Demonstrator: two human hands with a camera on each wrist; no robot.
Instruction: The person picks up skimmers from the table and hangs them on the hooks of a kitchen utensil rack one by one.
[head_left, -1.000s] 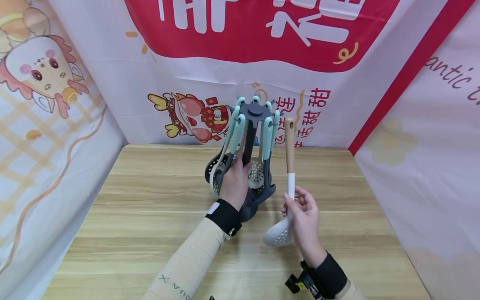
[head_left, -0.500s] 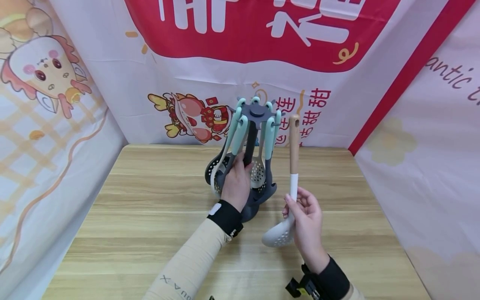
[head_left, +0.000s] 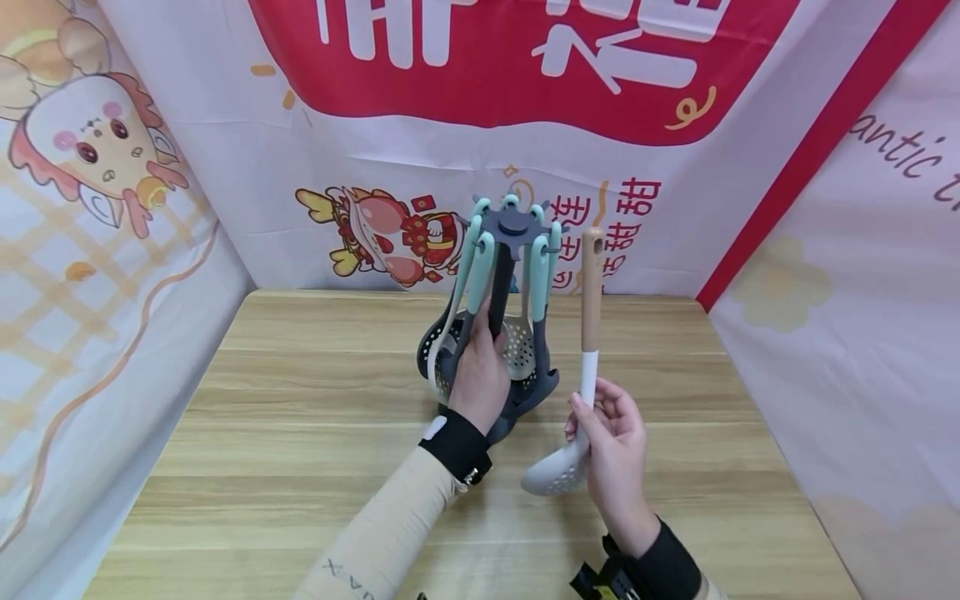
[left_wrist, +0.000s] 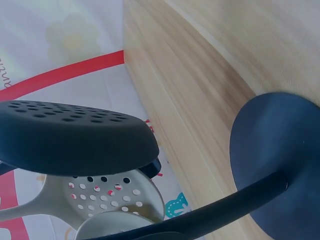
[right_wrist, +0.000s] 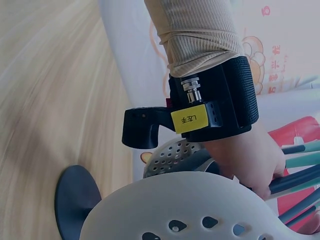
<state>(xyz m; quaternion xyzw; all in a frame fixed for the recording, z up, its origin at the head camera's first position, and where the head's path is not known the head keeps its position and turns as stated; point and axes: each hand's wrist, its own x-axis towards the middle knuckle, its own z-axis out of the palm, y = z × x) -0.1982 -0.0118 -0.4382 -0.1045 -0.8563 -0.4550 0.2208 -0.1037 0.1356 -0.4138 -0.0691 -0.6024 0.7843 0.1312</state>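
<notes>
A dark grey utensil rack point(head_left: 512, 223) stands at the middle of the wooden table point(head_left: 300, 433), hung with several teal-handled utensils point(head_left: 477, 271). My left hand point(head_left: 482, 371) grips the rack's central post from the near side. To the right of the rack, my right hand point(head_left: 603, 421) holds a white slotted spoon point(head_left: 557, 477) upright by the white part of its shaft, with the wooden handle point(head_left: 592, 287) pointing up. The right wrist view shows the spoon's white bowl point(right_wrist: 190, 210) close up, the left hand point(right_wrist: 245, 160) behind it, and the rack's round base point(right_wrist: 75, 200).
Printed cloth banners wall the table on the left, back and right. In the left wrist view a dark slotted utensil head point(left_wrist: 70, 135) and a pale slotted one point(left_wrist: 105, 197) hang above the rack base point(left_wrist: 280, 150). Bare wood lies left and in front.
The rack and my left hand have shifted slightly to the right. The spoon in my right hand has moved a little right too, its handle now more upright.
</notes>
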